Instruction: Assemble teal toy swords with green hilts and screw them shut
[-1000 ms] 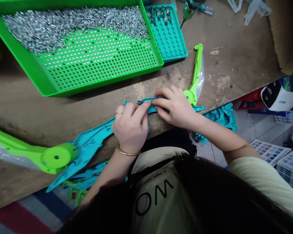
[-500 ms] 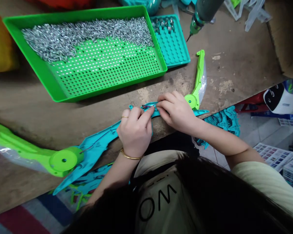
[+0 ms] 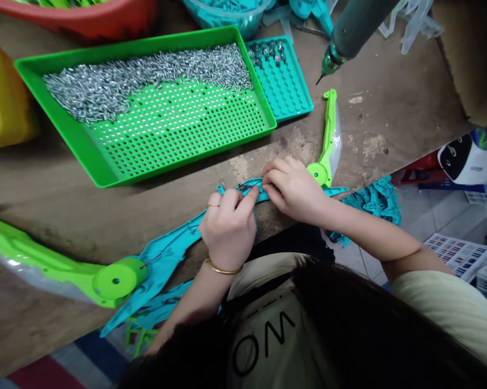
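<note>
A long teal toy bow shell (image 3: 168, 246) lies along the bench's near edge, its hollow inside facing up. Thin dark wire runs inside it, bunched into a few strands near the middle. Lime green limbs with round hubs, the left limb (image 3: 117, 281) and the right limb (image 3: 319, 172), join its two ends. My left hand (image 3: 229, 224), with bent fingers, grips the shell's middle, index fingertip pressed by the wires. Close beside it, my right hand (image 3: 294, 189) is closed, thumb and fingers pinched at the shell; exactly what lies between those fingertips is hidden.
A green perforated tray (image 3: 178, 156) holds many screws. Behind its right end lies a teal tray (image 3: 286, 97) with small metallic pieces. An electric screwdriver (image 3: 344, 40) hangs tip-down at upper right. Tubs of parts, a red basin (image 3: 106, 19) and a teal bowl (image 3: 231, 19), stand behind.
The view has shifted slightly, so the trays and bow sit lower in it. Both hands stay at the shell's middle, with only slight finger movement.
</note>
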A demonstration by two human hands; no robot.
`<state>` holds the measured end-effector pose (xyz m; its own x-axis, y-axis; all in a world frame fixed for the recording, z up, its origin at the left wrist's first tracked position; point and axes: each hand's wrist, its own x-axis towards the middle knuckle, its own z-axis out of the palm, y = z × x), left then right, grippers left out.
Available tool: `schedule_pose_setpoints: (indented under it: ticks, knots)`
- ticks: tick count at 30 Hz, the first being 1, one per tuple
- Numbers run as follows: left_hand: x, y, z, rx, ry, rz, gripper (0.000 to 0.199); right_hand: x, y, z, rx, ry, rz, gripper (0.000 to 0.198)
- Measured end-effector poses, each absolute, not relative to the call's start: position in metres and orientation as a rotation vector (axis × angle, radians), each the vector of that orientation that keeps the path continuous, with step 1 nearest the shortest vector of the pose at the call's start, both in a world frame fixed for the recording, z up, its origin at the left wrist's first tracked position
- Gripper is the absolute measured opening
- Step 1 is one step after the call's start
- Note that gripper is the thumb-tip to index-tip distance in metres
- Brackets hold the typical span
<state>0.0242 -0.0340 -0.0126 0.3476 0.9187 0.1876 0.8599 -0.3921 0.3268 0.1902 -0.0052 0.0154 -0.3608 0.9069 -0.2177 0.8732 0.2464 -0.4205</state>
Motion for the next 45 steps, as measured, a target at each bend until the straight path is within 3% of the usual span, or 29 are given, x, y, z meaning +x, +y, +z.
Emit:
schedule_pose_setpoints:
  ticks: [10,17,45]
  knots:
    - [0.025,-0.034,-0.009,2.454,1.609,0.417,0.031,0.180,-0.003,0.022,-1.818,-2.568,0.552,0.025]
    - [0.026,-0.035,-0.012,2.523,1.600,0.528,0.026,0.189,-0.005,0.019,-1.782,-2.471,0.725,0.020]
    - [0.024,-0.037,-0.017,2.421,1.594,0.537,0.027,0.189,0.007,0.027,-1.644,-2.812,0.531,0.024]
